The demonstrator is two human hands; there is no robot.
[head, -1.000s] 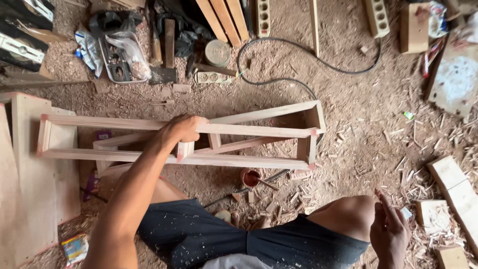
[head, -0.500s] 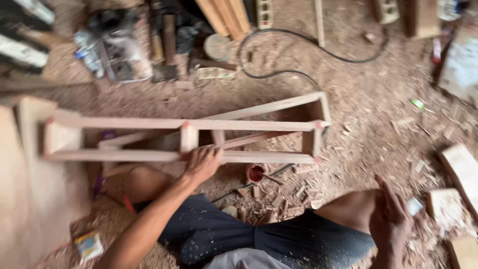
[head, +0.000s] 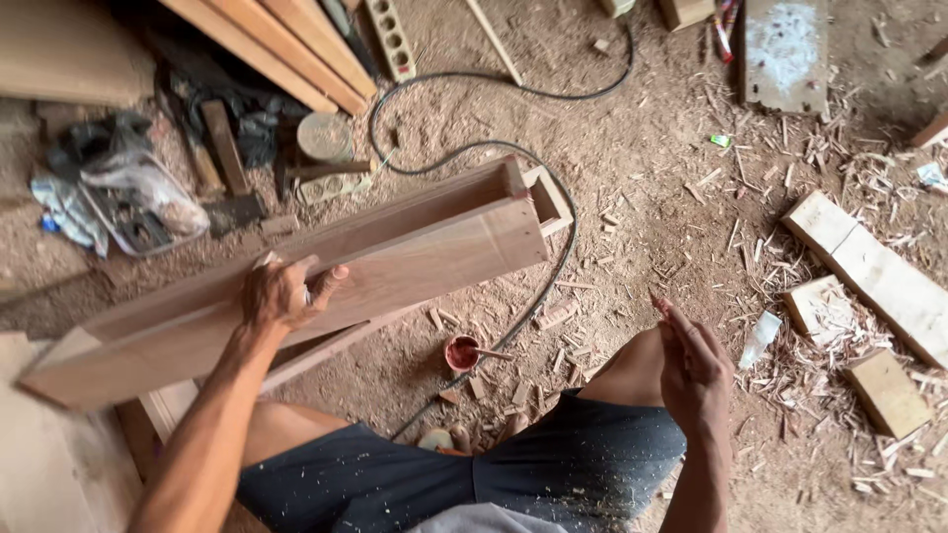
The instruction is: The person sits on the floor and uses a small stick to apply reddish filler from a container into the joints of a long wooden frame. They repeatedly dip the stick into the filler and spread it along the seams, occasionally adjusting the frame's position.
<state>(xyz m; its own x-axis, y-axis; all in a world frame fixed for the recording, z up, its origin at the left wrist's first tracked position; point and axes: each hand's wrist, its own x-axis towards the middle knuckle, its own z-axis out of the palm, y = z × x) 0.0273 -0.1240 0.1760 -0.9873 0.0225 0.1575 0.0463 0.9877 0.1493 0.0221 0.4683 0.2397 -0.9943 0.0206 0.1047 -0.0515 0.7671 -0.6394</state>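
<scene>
A long frame of pale reddish-brown wood [head: 395,266], built of flat boards and slim rails, is seen tilted up on its edge over the sawdust-covered floor [head: 642,197], one end low at the left and the other raised toward the middle. The left hand [head: 281,294] is closed over the upper edge of the frame's broad board, thumb on the near face and fingers wrapped over the top. The right hand [head: 694,370] is held free above the right knee, fingers loosely together and slightly curled, nothing visibly gripped in it; its fingertips look stained reddish. A small round cup of red-brown paste [head: 461,351] with a stick in it is set on the floor just below the frame, between the knees. A black cable [head: 464,153] is looped across the floor behind the frame and runs under its raised end. Pale offcut blocks of wood [head: 874,271] and shavings are scattered well apart to the right. Long planks [head: 267,44] are leaned at the upper left.
</scene>
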